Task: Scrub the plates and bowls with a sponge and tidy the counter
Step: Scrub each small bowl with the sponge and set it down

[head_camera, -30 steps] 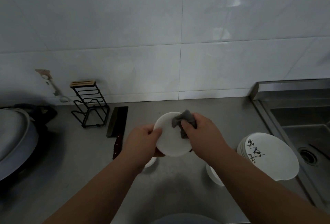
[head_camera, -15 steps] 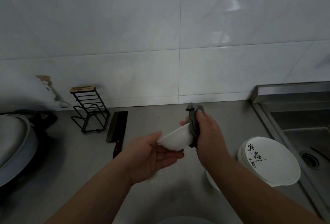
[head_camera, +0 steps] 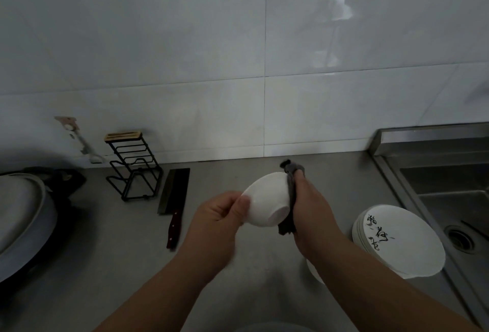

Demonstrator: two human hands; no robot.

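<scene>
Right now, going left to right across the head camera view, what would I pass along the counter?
Large grey pan → black wire rack → cleaver → left hand → white bowl → right hand gripping the grey sponge → stack of plates → sink.

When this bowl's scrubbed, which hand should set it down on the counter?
Left, likely: the left hand grips the white bowl by its rim, while the right hand holds the grey sponge against it.

Left hand (head_camera: 219, 215) grips a white bowl (head_camera: 267, 200) by the rim, tipped sideways over the counter (head_camera: 238, 265). Right hand (head_camera: 309, 210) presses a grey sponge (head_camera: 291, 196) against its side. Plates (head_camera: 402, 244) stacked by the sink (head_camera: 449, 199), cleaver (head_camera: 174, 194) beside a wire rack (head_camera: 133, 167).
</scene>
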